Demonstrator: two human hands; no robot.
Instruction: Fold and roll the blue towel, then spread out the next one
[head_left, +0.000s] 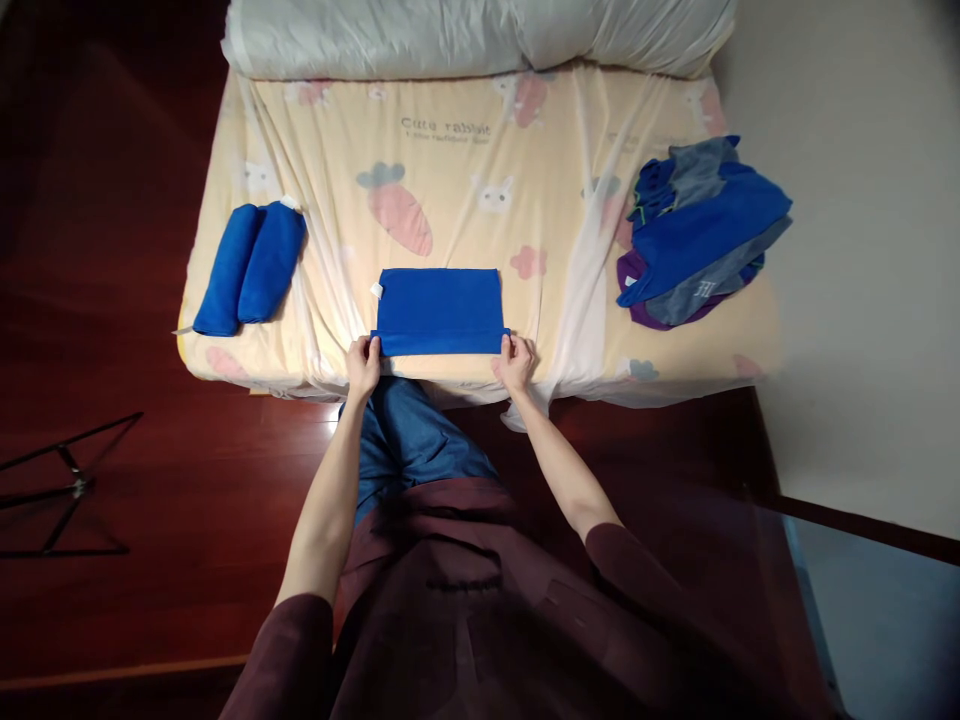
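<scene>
A blue cloth (pixel 440 303) lies flat as a rectangle near the front edge of the bed, its near edge turned up in a narrow strip. A small white tag shows at its left side. My left hand (pixel 364 366) pinches the near left corner. At the near right corner, my right hand (pixel 516 362) grips the cloth between thumb and fingers. Two rolled blue cloths (pixel 251 268) rest side by side at the bed's left. On the right is a loose pile of blue, grey and purple cloths (pixel 701 235).
The bed (pixel 457 220) has a yellow patterned sheet under a thin, wrinkled see-through cover. A pale rolled quilt (pixel 480 35) spans its far side. A black tripod's legs (pixel 79 488) stand on the dark red floor at left. A pale wall (pixel 862 280) borders the bed on the right.
</scene>
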